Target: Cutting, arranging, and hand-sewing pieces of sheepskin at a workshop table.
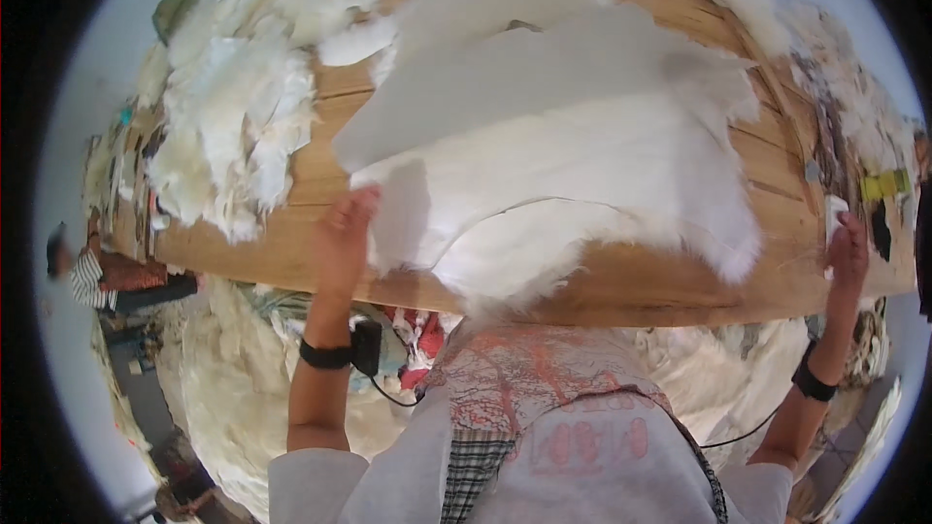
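Observation:
A white fur hide (573,155) lies spread across the wooden table in front of me, its smooth skin side up and fluffy fur showing along the near edge. A curved slit runs through its near part. My left hand (348,221) is at the hide's left edge, fingers bent and blurred; whether they grip the edge I cannot tell. Out at the table's right end, apart from the hide, my right hand (848,250) is closed on a small white flat object (834,218), whose kind does not show clearly.
More pale hides are heaped at the table's left (233,126) and right (845,78). The wooden table (670,286) curves along its near edge. Below it lie piles of fleece (233,369). A person in a striped top (87,279) is at far left. A cable hangs from my left wristband.

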`<state>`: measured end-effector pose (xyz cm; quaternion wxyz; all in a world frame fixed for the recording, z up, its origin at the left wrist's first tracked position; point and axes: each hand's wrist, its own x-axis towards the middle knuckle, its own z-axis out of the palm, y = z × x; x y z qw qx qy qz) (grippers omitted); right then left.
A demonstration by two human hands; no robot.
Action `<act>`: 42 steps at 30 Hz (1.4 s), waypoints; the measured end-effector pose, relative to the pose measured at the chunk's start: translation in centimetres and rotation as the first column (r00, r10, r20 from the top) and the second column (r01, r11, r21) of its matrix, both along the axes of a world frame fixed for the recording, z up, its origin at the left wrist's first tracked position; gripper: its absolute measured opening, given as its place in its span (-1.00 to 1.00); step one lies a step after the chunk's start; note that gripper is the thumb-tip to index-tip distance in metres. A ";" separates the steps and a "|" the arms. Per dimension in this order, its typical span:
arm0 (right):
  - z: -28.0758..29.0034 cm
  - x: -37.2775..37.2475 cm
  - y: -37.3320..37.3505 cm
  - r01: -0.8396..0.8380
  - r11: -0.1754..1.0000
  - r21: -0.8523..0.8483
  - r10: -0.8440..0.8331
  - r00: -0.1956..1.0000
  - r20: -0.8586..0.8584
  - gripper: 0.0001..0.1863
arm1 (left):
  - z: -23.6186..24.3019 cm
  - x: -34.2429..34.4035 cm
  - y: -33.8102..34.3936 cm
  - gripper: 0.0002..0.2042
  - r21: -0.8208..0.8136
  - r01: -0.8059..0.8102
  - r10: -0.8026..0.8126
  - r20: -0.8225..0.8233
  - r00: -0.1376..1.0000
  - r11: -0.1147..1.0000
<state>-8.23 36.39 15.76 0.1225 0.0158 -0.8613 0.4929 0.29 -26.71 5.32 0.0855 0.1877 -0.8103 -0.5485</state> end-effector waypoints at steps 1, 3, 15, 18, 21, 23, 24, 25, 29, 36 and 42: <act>-1.7 -1.8 -2.2 -0.046 0.991 0.124 0.048 0.999 -0.012 -0.79 | -0.9 1.1 1.2 -0.82 0.033 0.022 -0.022 0.004 1.000 0.999; -2.2 -4.5 -11.3 -0.263 0.951 0.166 0.242 0.961 0.134 -0.87 | -0.7 2.6 4.3 -0.85 -0.245 0.071 -0.090 -0.067 0.994 0.967; -10.1 -5.5 -39.2 -0.889 0.258 0.379 0.917 0.349 0.195 -0.71 | -3.6 1.7 11.8 -0.63 -0.537 -0.154 0.056 -0.194 0.979 0.829; -12.2 -5.2 -39.4 -0.885 0.218 0.412 0.928 0.319 0.193 -0.68 | -4.0 1.7 11.8 -0.62 -0.516 -0.143 0.078 -0.145 0.986 0.845; -12.5 -5.3 -39.4 -0.883 0.184 0.431 0.925 0.304 0.228 -0.65 | -4.1 1.6 11.7 -0.60 -0.524 -0.129 0.067 -0.136 0.988 0.842; -12.7 -5.4 -39.3 -0.883 0.161 0.442 0.924 0.292 0.248 -0.64 | -4.1 1.6 11.7 -0.59 -0.547 -0.101 0.051 -0.106 0.993 0.831; -12.9 -5.4 -39.3 -0.877 0.146 0.457 0.929 0.280 0.241 -0.64 | -4.0 1.4 11.7 -0.58 -0.567 -0.077 0.036 -0.083 0.996 0.820; -13.0 -5.3 -39.3 -0.871 0.132 0.473 0.935 0.268 0.234 -0.64 | -3.8 1.5 11.7 -0.58 -0.570 -0.072 0.030 -0.082 0.996 0.818; -13.1 -5.3 -39.1 -0.870 0.126 0.477 0.949 0.246 0.197 -0.65 | -3.2 1.2 12.0 -0.58 -0.569 -0.046 0.041 -0.022 0.999 0.821; -13.4 -5.4 -39.1 -0.854 0.138 0.501 0.955 0.248 0.161 -0.68 | -4.3 1.4 12.0 -0.76 -0.525 -0.113 0.080 -0.085 0.993 0.844; -13.9 -5.6 -39.3 -0.826 0.090 0.557 0.980 0.174 0.099 -0.81 | -4.7 0.8 11.2 -0.84 -0.608 -0.094 -0.012 -0.168 0.986 0.788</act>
